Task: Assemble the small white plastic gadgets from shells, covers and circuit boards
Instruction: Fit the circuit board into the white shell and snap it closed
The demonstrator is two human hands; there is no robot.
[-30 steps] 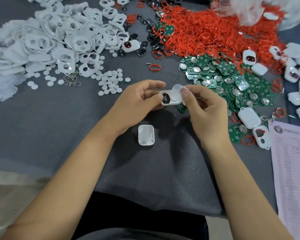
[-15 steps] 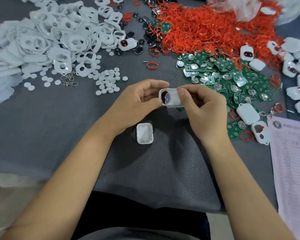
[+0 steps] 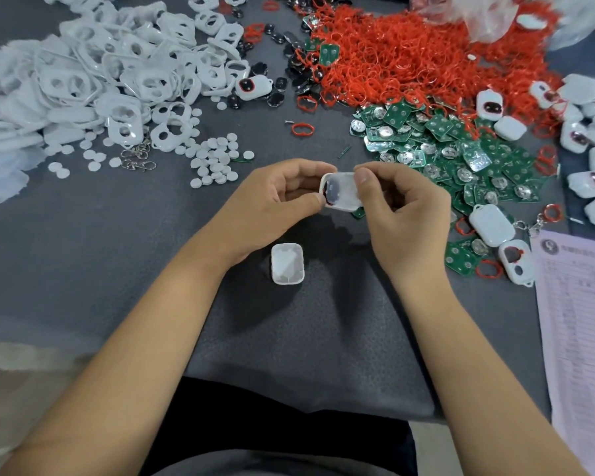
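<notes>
- The gray table [image 3: 83,269] is carrying heaps of parts: white covers [image 3: 93,80] at the far left, red rings [image 3: 409,60] at the far middle, green circuit boards [image 3: 443,149] just right of the hands.
- The left hand [image 3: 272,207] and right hand [image 3: 402,214] are both pinching one small white shell [image 3: 342,194] above the table (something dark and red is showing inside it).
- Another white shell [image 3: 287,263] is lying open side up near the left wrist.

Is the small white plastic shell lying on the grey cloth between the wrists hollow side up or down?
Hollow side up: the small white plastic shell shows a raised rim around a sunken, empty inside.
</notes>
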